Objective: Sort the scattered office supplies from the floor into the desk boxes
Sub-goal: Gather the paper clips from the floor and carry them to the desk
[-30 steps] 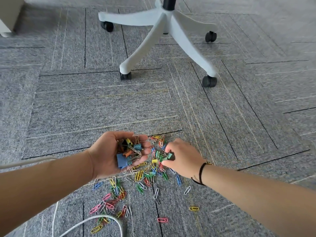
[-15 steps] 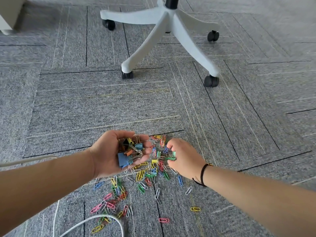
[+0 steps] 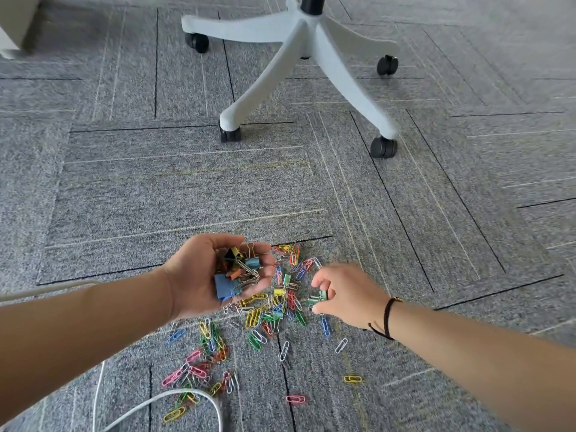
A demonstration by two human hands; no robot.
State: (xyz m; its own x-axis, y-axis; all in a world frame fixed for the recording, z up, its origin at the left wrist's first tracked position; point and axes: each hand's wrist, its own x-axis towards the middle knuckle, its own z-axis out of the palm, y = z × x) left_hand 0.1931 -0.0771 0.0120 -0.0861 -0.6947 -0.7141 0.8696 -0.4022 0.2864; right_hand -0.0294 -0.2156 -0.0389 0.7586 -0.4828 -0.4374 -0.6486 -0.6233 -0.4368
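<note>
the right hand (image 3: 339, 291) has its thumb and fingers pinched on a small green binder clip (image 3: 321, 297), lifted just off the pile of paper clips (image 3: 274, 307) on the grey carpet (image 3: 187, 188). the left hand (image 3: 212, 275) is cupped palm up, fingers curled round a heap of binder clips (image 3: 237, 272), a blue one lowest in the palm.

the coming move turns on one relation: the cupped palm lies at about nine to ten o'clock from the pinched clip, near it, with only a strip of pile between. the clip's long axis cannot be told; the fingers hide most of it. the right hand is the nearer one to the loose clips left on the floor, among them a green one and a yellow one at about nine to ten o'clock from its fingertips. the desk boxes are not in view.

against the picture a second ago, the right hand has drawn back toward four o'clock and come up from the pile, the green clip now clear of the others. the left hand has stayed where it was with the same load.

a white chair base (image 3: 299, 51) stands at twelve o'clock, well apart, and a white cable (image 3: 174, 400) loops at six o'clock.
</note>
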